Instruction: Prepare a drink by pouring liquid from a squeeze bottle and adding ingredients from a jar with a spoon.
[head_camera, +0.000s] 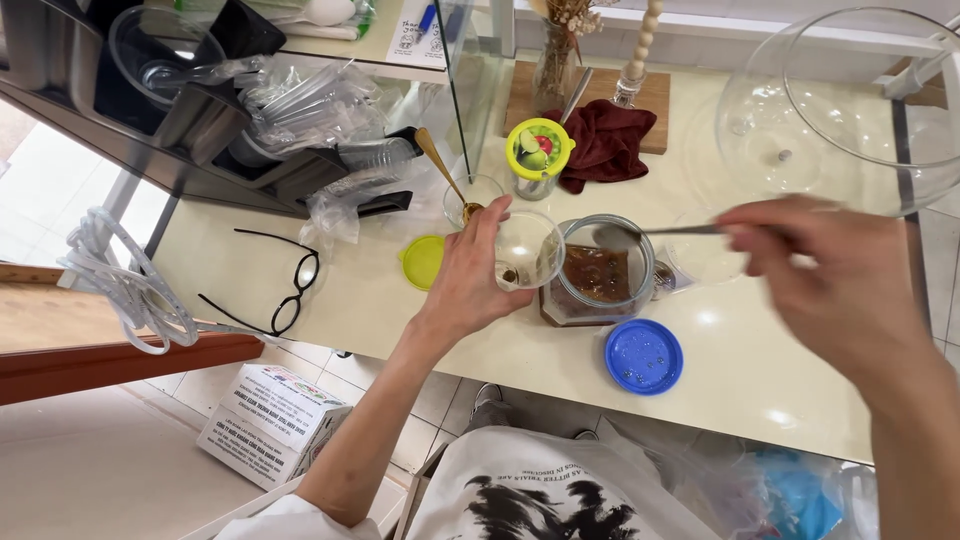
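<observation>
Head view: left hand is wrapped around a clear glass, fingers curled snug on its side, held tipped right beside the open jar of dark brown stuff on the cream counter, while the right hand pinches a metal spoon by the handle end, fingers closed on it. To do this bit well I'd say keep the glass rim touching close to the jar mouth and move the loaded spoon slow and level so nothing drips onto the counter. The spoon's long axis runs roughly left-right, bowl pointing left over the jar; the blue lid lies just in front of the jar.
</observation>
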